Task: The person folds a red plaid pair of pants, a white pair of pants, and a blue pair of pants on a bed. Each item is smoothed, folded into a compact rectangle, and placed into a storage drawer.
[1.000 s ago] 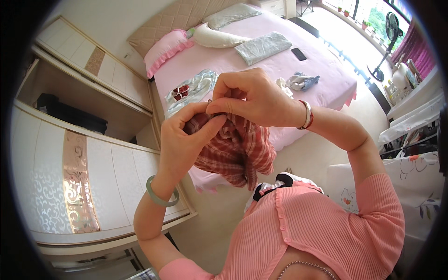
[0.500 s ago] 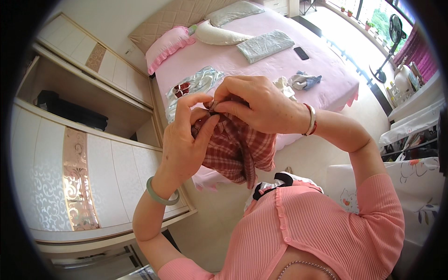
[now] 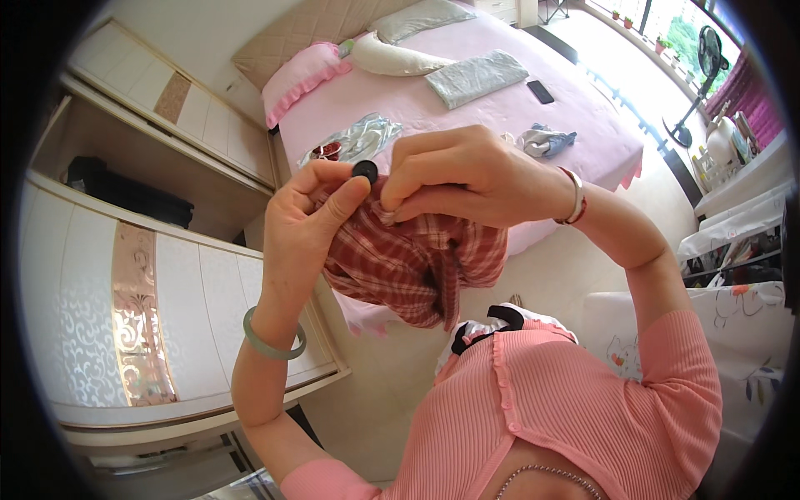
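A black round button [image 3: 365, 172] is pinched between the thumb and index finger of my left hand [image 3: 302, 208], its flat face turned up. Just to its right, my right hand [image 3: 492, 173] has its fingers bent and pinched on the edge of a red-and-white plaid cloth garment [image 3: 379, 271]. The garment hangs bunched below both hands, above the near side of the bed. Whether the button is joined to the cloth cannot be seen. My right fingertips are partly hidden by the hand itself.
Beyond my hands is a bed with a pink sheet [image 3: 596, 129]. On it lie a shiny pale cloth [image 3: 367, 137], a grey-blue bundle [image 3: 546, 142], a phone [image 3: 541, 92], a folded blanket [image 3: 477, 79] and pillows. A wardrobe [image 3: 217, 292] stands left; a fan [image 3: 708, 62] stands far right.
My hands have drawn apart, the left moving left with the button now plainly in view. The plaid garment is spread wider between them.
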Demonstrator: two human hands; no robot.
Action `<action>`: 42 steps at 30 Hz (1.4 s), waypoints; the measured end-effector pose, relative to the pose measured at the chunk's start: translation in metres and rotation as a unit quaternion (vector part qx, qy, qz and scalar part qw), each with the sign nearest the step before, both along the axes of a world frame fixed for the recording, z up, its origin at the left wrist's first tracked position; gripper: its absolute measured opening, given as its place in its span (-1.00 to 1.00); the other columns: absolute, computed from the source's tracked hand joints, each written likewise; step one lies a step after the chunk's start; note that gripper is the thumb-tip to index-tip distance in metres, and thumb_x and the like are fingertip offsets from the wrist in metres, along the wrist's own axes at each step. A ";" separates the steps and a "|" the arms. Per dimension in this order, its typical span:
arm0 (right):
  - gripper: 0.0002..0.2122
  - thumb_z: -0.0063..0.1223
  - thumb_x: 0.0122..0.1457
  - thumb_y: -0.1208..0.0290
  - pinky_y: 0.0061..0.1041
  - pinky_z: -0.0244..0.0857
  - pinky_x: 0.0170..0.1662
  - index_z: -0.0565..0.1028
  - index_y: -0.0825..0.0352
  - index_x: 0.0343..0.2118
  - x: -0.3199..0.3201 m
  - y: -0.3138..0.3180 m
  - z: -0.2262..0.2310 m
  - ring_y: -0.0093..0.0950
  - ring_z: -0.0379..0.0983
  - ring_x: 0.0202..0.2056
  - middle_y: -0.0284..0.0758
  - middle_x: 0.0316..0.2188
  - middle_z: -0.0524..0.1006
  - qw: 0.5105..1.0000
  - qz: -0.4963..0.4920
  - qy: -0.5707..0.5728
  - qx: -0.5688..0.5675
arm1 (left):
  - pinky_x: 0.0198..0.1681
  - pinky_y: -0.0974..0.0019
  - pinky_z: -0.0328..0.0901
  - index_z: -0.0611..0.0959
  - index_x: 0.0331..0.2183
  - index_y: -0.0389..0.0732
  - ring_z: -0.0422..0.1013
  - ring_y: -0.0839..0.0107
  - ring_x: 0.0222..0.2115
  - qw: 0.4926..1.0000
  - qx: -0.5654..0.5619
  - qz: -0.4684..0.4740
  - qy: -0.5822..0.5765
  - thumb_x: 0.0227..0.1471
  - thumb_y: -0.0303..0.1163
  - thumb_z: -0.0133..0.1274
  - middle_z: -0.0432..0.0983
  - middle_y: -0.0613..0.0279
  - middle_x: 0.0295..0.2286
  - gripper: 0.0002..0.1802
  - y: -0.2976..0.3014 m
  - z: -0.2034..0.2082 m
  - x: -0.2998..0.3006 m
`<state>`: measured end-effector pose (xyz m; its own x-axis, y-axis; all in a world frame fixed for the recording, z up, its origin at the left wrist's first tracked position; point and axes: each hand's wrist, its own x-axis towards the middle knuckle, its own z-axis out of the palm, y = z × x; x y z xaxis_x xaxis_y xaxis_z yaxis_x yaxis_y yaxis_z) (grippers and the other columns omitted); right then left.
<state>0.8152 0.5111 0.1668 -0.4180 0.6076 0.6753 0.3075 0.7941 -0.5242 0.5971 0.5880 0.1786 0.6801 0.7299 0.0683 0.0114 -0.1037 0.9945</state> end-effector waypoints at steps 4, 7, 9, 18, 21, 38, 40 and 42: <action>-0.94 0.14 0.13 0.52 -0.53 0.31 -0.36 0.54 0.37 -0.36 0.000 0.006 -0.002 -0.43 0.45 -0.43 -0.32 -0.44 0.51 1.000 0.011 0.022 0.011 | -0.28 0.61 0.32 0.63 -0.21 -0.34 0.42 0.69 -0.39 1.000 0.014 0.006 0.011 0.11 -0.39 0.16 0.57 0.35 -0.38 -0.77 -0.004 0.002 0.002; -0.94 0.14 0.12 0.50 -0.51 0.32 -0.36 0.54 0.36 -0.36 0.005 -0.010 0.000 -0.40 0.46 -0.43 -0.32 -0.44 0.52 0.997 0.049 0.008 -0.062 | -0.29 0.62 0.31 0.65 -0.21 -0.34 0.41 0.70 -0.40 0.992 0.102 0.074 0.020 0.11 -0.37 0.17 0.57 0.36 -0.37 -0.75 0.004 -0.001 -0.002; -0.94 0.12 0.12 0.48 -0.44 0.33 -0.36 0.54 0.34 -0.37 -0.001 -0.024 -0.002 -0.34 0.47 -0.42 -0.30 -0.44 0.52 0.988 0.133 0.008 -0.080 | -0.30 0.63 0.30 0.66 -0.20 -0.34 0.40 0.70 -0.39 0.989 0.093 0.113 0.010 0.10 -0.36 0.18 0.57 0.36 -0.37 -0.74 0.010 0.000 -0.003; -0.95 0.18 0.09 0.50 -0.53 0.31 -0.42 0.53 0.30 -0.40 0.001 -0.002 0.002 -0.42 0.46 -0.46 -0.37 -0.45 0.48 0.993 -0.075 -0.023 0.093 | -0.24 0.60 0.35 0.58 -0.14 -0.34 0.46 0.65 -0.34 0.999 -0.010 -0.003 -0.030 0.11 -0.45 0.14 0.59 0.27 -0.34 -0.74 -0.010 0.002 0.008; -0.91 0.20 0.06 0.51 -0.49 0.32 -0.35 0.52 0.34 -0.39 0.007 0.006 0.003 -0.39 0.46 -0.41 -0.32 -0.45 0.49 0.991 -0.098 0.018 0.087 | -0.21 0.57 0.36 0.58 -0.14 -0.35 0.45 0.64 -0.32 0.997 -0.058 -0.038 -0.030 0.15 -0.43 0.09 0.58 0.27 -0.30 -0.75 -0.013 0.005 0.006; -0.80 0.24 0.02 0.47 -0.50 0.40 -0.46 0.48 0.29 -0.29 0.008 0.003 -0.017 -0.44 0.48 -0.43 -0.35 -0.32 0.48 0.962 -0.160 -0.090 0.204 | -0.18 0.53 0.35 0.57 -0.08 -0.35 0.44 0.64 -0.28 0.970 -0.225 -0.054 -0.078 0.14 -0.40 0.10 0.55 0.31 -0.26 -0.68 -0.020 0.008 0.014; -0.83 0.19 0.06 0.43 -0.51 0.39 -0.48 0.46 0.28 -0.29 0.006 0.005 -0.021 -0.44 0.48 -0.46 -0.37 -0.31 0.44 0.957 -0.180 -0.085 0.212 | -0.21 0.55 0.34 0.57 -0.07 -0.34 0.42 0.68 -0.30 0.991 -0.116 -0.065 -0.028 0.12 -0.42 0.13 0.55 0.33 -0.27 -0.66 -0.022 0.006 0.011; -0.84 0.16 0.09 0.42 -0.50 0.38 -0.48 0.45 0.28 -0.29 0.005 0.004 -0.023 -0.43 0.48 -0.47 -0.38 -0.31 0.43 0.955 -0.196 -0.086 0.207 | -0.24 0.56 0.34 0.57 -0.07 -0.34 0.41 0.70 -0.32 0.998 -0.037 -0.056 0.010 0.10 -0.44 0.15 0.55 0.34 -0.30 -0.65 -0.023 0.003 0.012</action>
<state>0.8200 0.5153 0.1436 -0.3397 0.4354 0.8337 0.6761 0.7292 -0.1053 0.6088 0.5649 0.1819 0.7586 0.6516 0.0022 0.0236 -0.0308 0.9992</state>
